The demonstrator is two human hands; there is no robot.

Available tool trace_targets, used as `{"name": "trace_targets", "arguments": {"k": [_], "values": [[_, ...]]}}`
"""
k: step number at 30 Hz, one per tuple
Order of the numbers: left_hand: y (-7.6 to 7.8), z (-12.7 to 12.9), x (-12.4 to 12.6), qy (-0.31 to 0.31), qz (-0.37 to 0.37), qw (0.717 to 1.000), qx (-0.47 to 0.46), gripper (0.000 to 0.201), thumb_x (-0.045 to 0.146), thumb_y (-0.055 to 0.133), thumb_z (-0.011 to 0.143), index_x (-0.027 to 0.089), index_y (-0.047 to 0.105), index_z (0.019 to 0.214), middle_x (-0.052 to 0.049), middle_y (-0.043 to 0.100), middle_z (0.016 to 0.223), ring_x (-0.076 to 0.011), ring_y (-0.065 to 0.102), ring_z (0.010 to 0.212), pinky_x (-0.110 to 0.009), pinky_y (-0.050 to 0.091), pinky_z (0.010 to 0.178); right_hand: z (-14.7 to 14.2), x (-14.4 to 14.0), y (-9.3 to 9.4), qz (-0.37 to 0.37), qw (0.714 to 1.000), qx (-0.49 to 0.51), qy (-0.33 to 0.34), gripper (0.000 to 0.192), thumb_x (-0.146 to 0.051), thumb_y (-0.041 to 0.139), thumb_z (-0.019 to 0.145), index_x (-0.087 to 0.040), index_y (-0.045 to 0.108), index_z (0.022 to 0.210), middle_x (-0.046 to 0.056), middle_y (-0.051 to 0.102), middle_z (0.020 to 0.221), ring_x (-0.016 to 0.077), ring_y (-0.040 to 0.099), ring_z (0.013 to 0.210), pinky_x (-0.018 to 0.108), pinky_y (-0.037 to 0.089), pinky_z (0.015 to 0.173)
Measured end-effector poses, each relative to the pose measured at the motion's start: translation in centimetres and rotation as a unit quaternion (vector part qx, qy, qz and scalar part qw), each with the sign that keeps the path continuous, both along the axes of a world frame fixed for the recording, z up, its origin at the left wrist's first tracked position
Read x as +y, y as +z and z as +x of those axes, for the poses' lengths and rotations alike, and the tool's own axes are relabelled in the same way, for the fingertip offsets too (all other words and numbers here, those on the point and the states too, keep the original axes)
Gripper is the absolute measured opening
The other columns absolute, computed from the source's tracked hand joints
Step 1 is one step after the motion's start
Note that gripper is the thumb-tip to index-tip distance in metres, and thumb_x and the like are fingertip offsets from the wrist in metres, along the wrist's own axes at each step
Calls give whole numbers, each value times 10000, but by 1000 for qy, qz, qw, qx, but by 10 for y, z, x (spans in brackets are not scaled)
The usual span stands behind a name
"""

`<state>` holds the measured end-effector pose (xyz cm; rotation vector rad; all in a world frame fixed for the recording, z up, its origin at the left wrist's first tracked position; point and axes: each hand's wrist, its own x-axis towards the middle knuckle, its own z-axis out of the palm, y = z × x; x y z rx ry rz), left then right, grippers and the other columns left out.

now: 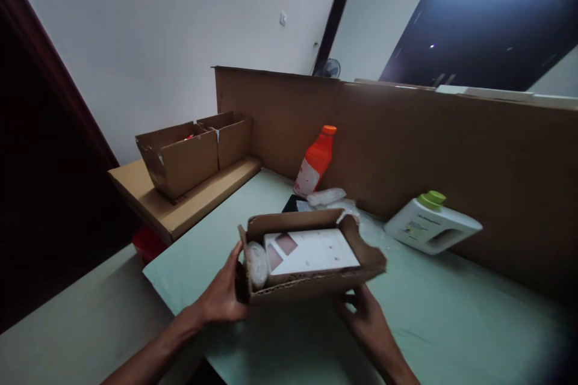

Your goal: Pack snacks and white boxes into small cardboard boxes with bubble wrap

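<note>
Holding the open carton [311, 293] between my fingers, I could lose its level if the right-hand support slips; the white box [316, 251] above them might then slide, the bubble-wrapped bundle [258, 264] beside my left thumb following. My left hand [224, 290] clasps the end wall, thumb raised; my right hand [366, 317] reaches underneath, finger closure unclear.

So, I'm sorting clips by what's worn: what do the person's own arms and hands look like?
The left hand and right hand are both bare, without gloves. The left forearm and right forearm show no sleeve, watch or bracelet in view. Whether any ring is worn can't be told.
</note>
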<state>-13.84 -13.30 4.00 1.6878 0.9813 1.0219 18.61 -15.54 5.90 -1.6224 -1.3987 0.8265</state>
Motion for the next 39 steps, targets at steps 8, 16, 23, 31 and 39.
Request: {"name": "trace_targets", "arguments": {"k": [8, 16, 23, 31, 39], "values": [[6, -60, 17, 289, -10, 956, -48, 1123, 433, 868, 578, 248, 226, 1480, -133, 596, 1239, -295, 683, 972, -442, 603, 786, -105, 114, 24, 121, 975, 49, 181, 706, -348, 682, 736, -203, 450, 1387, 117, 636, 1265, 241, 654, 1048, 373, 573, 857], [40, -49, 154, 394, 102, 913, -31, 1081, 290, 840, 589, 238, 238, 1485, -160, 472, 1415, -302, 571, 1248, -445, 506, 1014, -128, 130, -21, 173, 977, 42, 117, 687, -359, 634, 815, -222, 436, 1458, 154, 513, 1468, 310, 526, 1326, 472, 543, 981], [53, -25, 274, 440, 89, 893, -9, 1070, 218, 833, 614, 131, 238, 1499, -239, 396, 1465, -371, 390, 1423, -501, 355, 1159, -121, 93, -79, 167, 979, -1, 119, 599, -264, 583, 841, -232, 489, 1431, 121, 539, 1464, 278, 556, 1313, 433, 533, 1033], [35, -20, 299, 443, 85, 892, 38, 1033, 248, 771, 725, 126, 138, 1532, -267, 228, 1589, -359, 238, 1509, -488, 297, 1200, -118, 92, -73, 144, 980, 4, 135, 549, -251, 592, 833, -225, 556, 1380, 109, 621, 1373, 274, 617, 1240, 453, 519, 1055], [-7, 1, 251, 357, 89, 923, 112, 878, 162, 600, 775, 69, 170, 1535, -266, 319, 1559, -361, 308, 1480, -516, 282, 1207, -122, 93, -66, 149, 981, 27, 125, 455, -236, 621, 801, -227, 662, 1254, 104, 675, 1301, 272, 638, 1203, 448, 541, 1026]]}}
